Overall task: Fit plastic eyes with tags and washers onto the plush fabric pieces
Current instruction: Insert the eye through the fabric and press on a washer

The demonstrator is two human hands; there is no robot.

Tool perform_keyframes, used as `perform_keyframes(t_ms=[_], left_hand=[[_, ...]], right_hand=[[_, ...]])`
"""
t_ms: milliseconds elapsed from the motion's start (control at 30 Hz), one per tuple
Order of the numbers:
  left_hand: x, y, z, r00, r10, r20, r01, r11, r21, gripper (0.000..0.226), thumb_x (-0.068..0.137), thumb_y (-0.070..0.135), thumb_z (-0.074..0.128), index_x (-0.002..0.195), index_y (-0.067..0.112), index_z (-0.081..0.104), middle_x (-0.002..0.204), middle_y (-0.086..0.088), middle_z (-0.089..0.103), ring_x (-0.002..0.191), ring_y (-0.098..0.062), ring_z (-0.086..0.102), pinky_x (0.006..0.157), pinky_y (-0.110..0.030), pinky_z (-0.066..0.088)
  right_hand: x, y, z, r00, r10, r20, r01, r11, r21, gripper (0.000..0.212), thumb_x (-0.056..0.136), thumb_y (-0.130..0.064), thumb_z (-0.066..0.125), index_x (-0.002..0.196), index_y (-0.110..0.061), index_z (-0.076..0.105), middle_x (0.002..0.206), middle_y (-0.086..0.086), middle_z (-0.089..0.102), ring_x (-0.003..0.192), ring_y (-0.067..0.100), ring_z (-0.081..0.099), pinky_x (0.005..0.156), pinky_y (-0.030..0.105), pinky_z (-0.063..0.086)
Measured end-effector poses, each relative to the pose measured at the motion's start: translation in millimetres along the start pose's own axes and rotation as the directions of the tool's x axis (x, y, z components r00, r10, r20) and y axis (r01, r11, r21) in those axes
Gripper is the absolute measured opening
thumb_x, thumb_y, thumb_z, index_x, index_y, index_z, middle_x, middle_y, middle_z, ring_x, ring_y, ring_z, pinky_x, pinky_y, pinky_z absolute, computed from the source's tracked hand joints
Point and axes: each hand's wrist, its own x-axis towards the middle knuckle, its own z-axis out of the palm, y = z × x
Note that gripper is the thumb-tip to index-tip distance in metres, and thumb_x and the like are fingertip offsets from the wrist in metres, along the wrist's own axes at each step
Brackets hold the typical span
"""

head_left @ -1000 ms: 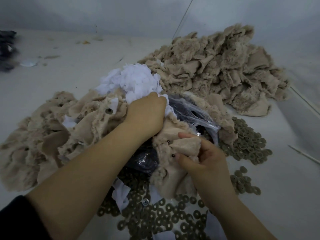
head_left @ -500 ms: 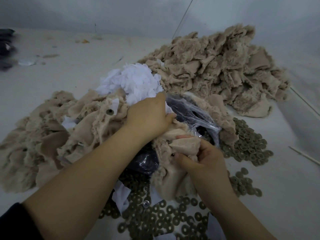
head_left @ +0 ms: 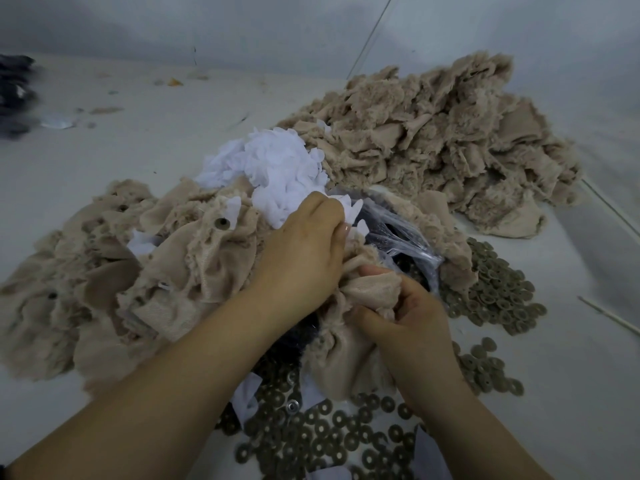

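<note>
My right hand (head_left: 410, 323) grips a beige plush piece (head_left: 346, 362) bunched up at the centre. My left hand (head_left: 304, 244) pinches a white tag (head_left: 351, 211) at the near edge of the white tag pile (head_left: 277, 168), just above that piece. A clear plastic bag (head_left: 398, 233) holding dark eyes lies right behind both hands. Brown washers (head_left: 329, 434) are spread on the table under my wrists, and more washers (head_left: 495, 289) lie to the right.
A big heap of beige plush pieces (head_left: 433, 133) fills the back right. Another heap of plush pieces (head_left: 121, 271), some with washers fitted, lies at the left. A thin stick (head_left: 609, 315) rests at the right edge. Dark cloth (head_left: 14, 95) sits far left.
My left hand has drawn back from the white tag pile toward the plush piece, now with a white tag pinched in its fingers. My right hand has kept its hold on the piece.
</note>
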Motion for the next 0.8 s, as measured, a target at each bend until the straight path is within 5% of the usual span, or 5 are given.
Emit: perform_keyframes(t_ms=[233, 367, 467, 667, 800], left_hand=[[-8, -12, -2, 0.993, -0.116, -0.021, 0.112, 0.985, -0.129, 0.023, 0.101, 0.024, 0.045, 0.080, 0.015, 0.045, 0.059, -0.003, 0.046, 0.055, -0.028, 0.047, 0.053, -0.049, 0.045], [-12, -11, -5, 0.995, -0.089, 0.036, 0.092, 0.990, -0.103, 0.023, 0.100, 0.036, 0.035, 0.082, 0.022, 0.038, 0.057, 0.001, 0.043, 0.051, -0.026, 0.045, 0.048, -0.048, 0.042], [-13, -10, -6, 0.995, -0.091, 0.039, 0.096, 0.985, -0.144, 0.023, 0.099, 0.035, 0.036, 0.082, 0.019, 0.041, 0.063, 0.003, 0.045, 0.056, -0.022, 0.046, 0.052, -0.049, 0.043], [-11, -4, -11, 0.994, 0.003, -0.111, -0.014, 0.995, -0.096, 0.016, 0.098, 0.016, 0.048, 0.084, 0.008, 0.051, 0.088, -0.001, 0.045, 0.073, -0.022, 0.046, 0.064, -0.038, 0.041], [-10, 7, -22, 0.976, -0.066, -0.210, 0.023, 0.980, -0.200, 0.019, 0.101, 0.021, 0.043, 0.082, 0.018, 0.041, 0.065, 0.010, 0.038, 0.058, -0.010, 0.038, 0.050, -0.021, 0.027]], right_hand=[[-1, -10, 2, 0.994, -0.107, -0.015, 0.106, 0.991, -0.080, 0.055, 0.083, 0.001, 0.073, 0.123, -0.034, 0.058, 0.091, -0.008, 0.074, 0.078, 0.023, 0.070, 0.066, 0.051, 0.058], [13, -17, 4, 0.986, -0.102, 0.130, 0.123, 0.980, -0.157, 0.079, 0.084, 0.003, 0.069, 0.146, -0.037, 0.041, 0.108, 0.000, 0.069, 0.063, -0.002, 0.063, 0.054, 0.019, 0.051], [28, -22, 8, 0.961, 0.005, 0.276, 0.041, 0.986, -0.159, 0.081, 0.082, 0.004, 0.070, 0.148, -0.033, 0.041, 0.124, 0.004, 0.065, 0.098, 0.015, 0.069, 0.080, 0.040, 0.060], [52, -29, 15, 0.911, 0.100, 0.399, -0.021, 0.980, -0.199, 0.025, 0.073, 0.007, 0.073, 0.092, -0.008, 0.068, 0.087, 0.014, 0.072, 0.084, 0.030, 0.069, 0.074, 0.048, 0.056], [54, -25, 17, 0.898, 0.172, 0.405, -0.111, 0.979, -0.169, 0.036, 0.076, 0.012, 0.068, 0.066, -0.023, 0.065, 0.065, -0.007, 0.067, 0.064, 0.008, 0.064, 0.060, 0.026, 0.050]])
